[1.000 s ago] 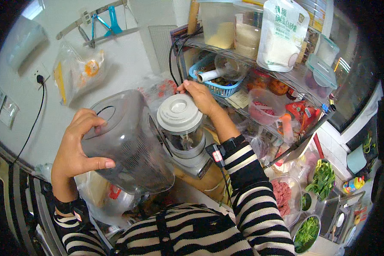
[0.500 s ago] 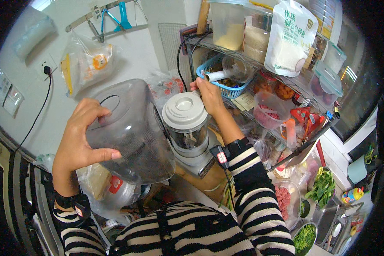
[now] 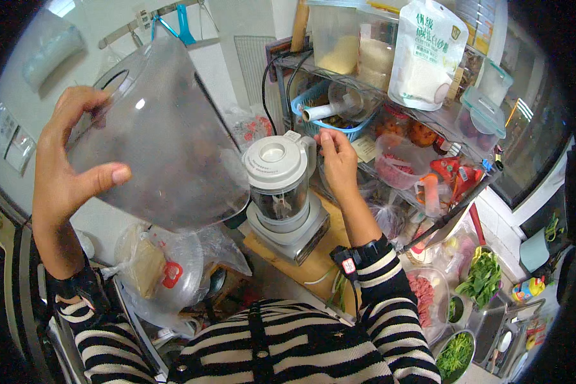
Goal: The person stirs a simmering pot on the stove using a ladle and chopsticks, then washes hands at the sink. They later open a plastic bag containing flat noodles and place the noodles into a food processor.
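Observation:
My left hand (image 3: 80, 150) grips a large translucent grey cover (image 3: 166, 134), its thumb outside and its fingers at the round opening in the top. The cover is raised and tilted, left of a blender (image 3: 287, 214). That blender has a pale grey lid (image 3: 274, 157), a clear jug (image 3: 285, 203) with blades showing inside, and a grey base. Just right of the jug's handle (image 3: 311, 153) is my right hand (image 3: 338, 157), fingers curled in with nothing seen in them; whether it touches the handle is hard to tell.
A wire shelf (image 3: 339, 78) at the right holds a blue basket (image 3: 352, 133), tubs and a white pouch (image 3: 427, 54). Lower right are a bowl of raw meat (image 3: 422, 297) and leafy greens (image 3: 482, 278). Clear plastic bags (image 3: 192, 272) lie below the cover.
The cover has risen and moved left with my left hand, showing more of the blender's base. My right hand has shifted right and slightly down, away from the blender's lid.

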The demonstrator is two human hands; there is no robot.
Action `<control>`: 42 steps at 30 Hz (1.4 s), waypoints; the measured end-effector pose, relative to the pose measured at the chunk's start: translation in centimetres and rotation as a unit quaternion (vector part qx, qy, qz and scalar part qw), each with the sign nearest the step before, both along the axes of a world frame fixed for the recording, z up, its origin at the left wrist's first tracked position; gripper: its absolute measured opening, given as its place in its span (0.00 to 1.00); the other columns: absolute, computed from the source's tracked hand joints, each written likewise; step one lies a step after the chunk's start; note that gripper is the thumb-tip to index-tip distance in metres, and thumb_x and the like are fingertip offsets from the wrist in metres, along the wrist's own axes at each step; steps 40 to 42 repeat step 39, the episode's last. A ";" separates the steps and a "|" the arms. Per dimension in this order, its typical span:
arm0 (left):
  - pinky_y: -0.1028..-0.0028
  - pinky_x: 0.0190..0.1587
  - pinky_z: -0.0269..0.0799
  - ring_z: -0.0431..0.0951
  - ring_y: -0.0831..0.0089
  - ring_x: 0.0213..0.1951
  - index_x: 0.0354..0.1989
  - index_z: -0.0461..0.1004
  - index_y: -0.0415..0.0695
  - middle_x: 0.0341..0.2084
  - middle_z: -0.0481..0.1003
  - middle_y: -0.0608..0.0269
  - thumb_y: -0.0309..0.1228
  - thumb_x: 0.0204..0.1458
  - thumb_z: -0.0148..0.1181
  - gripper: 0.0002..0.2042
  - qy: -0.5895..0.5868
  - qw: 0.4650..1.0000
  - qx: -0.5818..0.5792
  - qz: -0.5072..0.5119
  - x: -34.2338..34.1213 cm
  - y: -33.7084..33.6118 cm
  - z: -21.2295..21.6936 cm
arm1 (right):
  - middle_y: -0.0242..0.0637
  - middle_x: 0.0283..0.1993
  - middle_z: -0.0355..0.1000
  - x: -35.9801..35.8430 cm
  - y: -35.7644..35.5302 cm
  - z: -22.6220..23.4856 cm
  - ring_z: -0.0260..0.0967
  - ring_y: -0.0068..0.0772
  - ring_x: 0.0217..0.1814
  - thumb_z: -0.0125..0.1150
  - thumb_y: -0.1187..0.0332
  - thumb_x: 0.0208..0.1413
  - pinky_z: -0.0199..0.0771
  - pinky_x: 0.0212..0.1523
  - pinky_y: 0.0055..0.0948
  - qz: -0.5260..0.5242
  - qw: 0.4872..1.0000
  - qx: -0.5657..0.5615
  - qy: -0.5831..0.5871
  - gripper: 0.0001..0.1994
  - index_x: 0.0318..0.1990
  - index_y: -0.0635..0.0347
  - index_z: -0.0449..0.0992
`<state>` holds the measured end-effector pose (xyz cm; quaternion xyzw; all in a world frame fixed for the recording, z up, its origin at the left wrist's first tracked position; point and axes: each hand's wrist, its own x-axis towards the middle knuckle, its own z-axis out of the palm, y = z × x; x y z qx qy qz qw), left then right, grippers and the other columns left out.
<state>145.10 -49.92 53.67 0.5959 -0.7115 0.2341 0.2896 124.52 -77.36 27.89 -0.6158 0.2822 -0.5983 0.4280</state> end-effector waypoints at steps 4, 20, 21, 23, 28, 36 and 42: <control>0.73 0.46 0.63 0.69 0.69 0.39 0.40 0.71 0.35 0.33 0.69 0.60 0.48 0.25 0.71 0.34 0.002 0.999 -0.040 0.029 -1.3 -1.8 0.6 | 0.33 0.40 0.73 -0.8 1.7 0.7 0.70 0.21 0.42 0.53 0.63 0.61 0.69 0.38 0.22 0.023 0.999 -0.012 -0.040 0.12 0.44 0.62 0.73; 0.63 0.41 0.72 0.78 0.50 0.35 0.37 0.75 0.27 0.30 0.76 0.38 0.57 0.31 0.68 0.39 -0.015 0.991 0.036 0.129 -9.5 -13.6 -1.7 | 0.31 0.37 0.74 -4.8 4.6 -2.3 0.68 0.19 0.38 0.55 0.71 0.57 0.68 0.35 0.20 0.016 0.997 0.071 -0.041 0.07 0.41 0.60 0.73; 0.63 0.42 0.72 0.78 0.50 0.36 0.37 0.75 0.27 0.30 0.76 0.38 0.58 0.31 0.68 0.39 -0.029 0.989 0.036 0.138 -9.8 -14.1 -2.1 | 0.31 0.35 0.73 -4.7 4.7 -2.5 0.68 0.19 0.35 0.56 0.72 0.56 0.68 0.34 0.20 0.011 0.996 0.065 -0.053 0.06 0.40 0.61 0.73; 0.63 0.42 0.72 0.78 0.49 0.36 0.36 0.75 0.27 0.31 0.76 0.38 0.58 0.31 0.67 0.38 -0.047 0.986 0.044 0.153 -10.1 -14.7 -2.7 | 0.32 0.32 0.73 -4.8 4.9 -3.1 0.68 0.20 0.34 0.57 0.72 0.55 0.68 0.35 0.21 0.024 0.994 0.078 -0.072 0.05 0.39 0.61 0.74; 0.61 0.41 0.72 0.77 0.50 0.38 0.36 0.76 0.30 0.32 0.76 0.39 0.58 0.31 0.68 0.37 -0.052 0.982 0.078 0.162 -10.0 -15.7 -3.5 | 0.33 0.39 0.73 -4.9 5.3 -3.8 0.69 0.19 0.40 0.56 0.66 0.58 0.70 0.38 0.20 0.036 0.997 0.065 -0.002 0.13 0.47 0.64 0.70; 0.60 0.43 0.71 0.73 0.52 0.42 0.33 0.76 0.34 0.35 0.76 0.44 0.57 0.30 0.68 0.34 -0.087 0.962 0.170 0.196 -10.8 -16.3 -9.0 | 0.40 0.49 0.69 -2.8 5.8 -6.6 0.69 0.25 0.44 0.61 0.53 0.54 0.69 0.41 0.19 0.075 0.979 0.172 0.077 0.31 0.60 0.62 0.62; 0.60 0.45 0.71 0.74 0.50 0.40 0.39 0.76 0.36 0.36 0.74 0.42 0.58 0.26 0.71 0.37 -0.077 0.959 0.195 0.190 -11.0 -16.3 -11.2 | 0.44 0.54 0.67 -2.3 5.5 -9.8 0.70 0.28 0.47 0.65 0.51 0.50 0.68 0.47 0.20 0.073 0.977 0.174 0.103 0.37 0.62 0.61 0.59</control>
